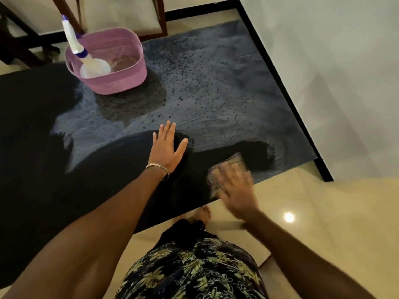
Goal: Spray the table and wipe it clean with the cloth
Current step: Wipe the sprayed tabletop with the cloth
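- Black worktop (pixel 64 190) already sprayed; bottle (pixel 86 59) parked in pink basket (pixel 129 80) at 11 o'clock.
- Wiped dark near 6 o'clock; hazy film left from 12 to 3.
- Left hand (pixel 166 147) flat, fingers spread, grasping nothing.
- Right hand (pixel 235 186) blurred, pressing cloth (pixel 235 161) at 4 o'clock; grip unclear.

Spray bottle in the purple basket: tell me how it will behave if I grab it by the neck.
The spray bottle leans against the purple basket rim, so it would probably topple if nudged. It looks like light plastic, likely easy to lift. Its fill level cannot be judged.
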The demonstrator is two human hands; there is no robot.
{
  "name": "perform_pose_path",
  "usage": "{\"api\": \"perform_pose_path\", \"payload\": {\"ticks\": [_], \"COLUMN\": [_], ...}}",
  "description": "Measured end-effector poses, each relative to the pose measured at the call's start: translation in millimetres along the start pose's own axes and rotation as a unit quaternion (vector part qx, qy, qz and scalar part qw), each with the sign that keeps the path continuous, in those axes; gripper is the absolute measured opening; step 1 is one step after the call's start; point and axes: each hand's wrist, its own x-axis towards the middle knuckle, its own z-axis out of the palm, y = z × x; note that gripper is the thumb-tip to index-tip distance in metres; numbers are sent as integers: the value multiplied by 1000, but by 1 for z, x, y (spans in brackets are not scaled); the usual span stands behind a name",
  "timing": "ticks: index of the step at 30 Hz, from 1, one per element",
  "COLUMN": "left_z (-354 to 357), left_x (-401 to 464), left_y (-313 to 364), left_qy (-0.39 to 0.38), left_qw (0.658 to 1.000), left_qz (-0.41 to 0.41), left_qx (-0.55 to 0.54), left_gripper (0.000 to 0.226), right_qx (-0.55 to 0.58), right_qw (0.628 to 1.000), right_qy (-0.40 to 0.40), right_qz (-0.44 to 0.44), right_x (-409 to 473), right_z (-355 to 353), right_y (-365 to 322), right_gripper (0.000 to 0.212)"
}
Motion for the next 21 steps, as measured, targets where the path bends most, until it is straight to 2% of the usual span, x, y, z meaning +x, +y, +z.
{"api": "perform_pose_path", "payload": {"ticks": [4, 6, 8, 10, 12, 14, 16, 18, 21], "left_z": [2, 1, 0, -1, -4, -5, -5, -4, 3], "left_x": [-3, -5, -7, -6, -5, -3, 1, 4, 7], "left_y": [-4, -8, -11, -13, -14, -14, -14, -11, -1], "left_qy": [-14, -19, -18, -10, -9, -13, -16, -19, -18], "left_qw": [1000, 1000, 1000, 1000, 1000, 1000, 1000, 1000, 999], "left_qz": [6, 8, 6, 2, 1, 6, 14, 22, 33], "left_qx": [6, 9, 7, -2, -11, -11, -2, 4, 6], "left_gripper": [79, 77, 75, 76, 79, 81, 81, 81, 80], "right_qx": [30, 57, 70, 31, 0, -8, -22, -36, -20], "right_qw": [969, 942, 931, 962, 992, 999, 992, 987, 999], "right_qy": [23, 30, 35, 19, -7, -31, -53, -61, -34], "right_qz": [246, 330, 355, 270, 123, -17, -114, -143, -29], "right_x": [25, 41, 51, 47, 30, 6, -7, -7, -3], "right_z": [-40, -49, -43, -25, 0, 22, 30, 25, 3], "right_y": [86, 82, 43, -19, -85, -126, -123, -92, -27], "right_gripper": [65, 65, 68, 71, 72, 70, 65, 64, 64]}}
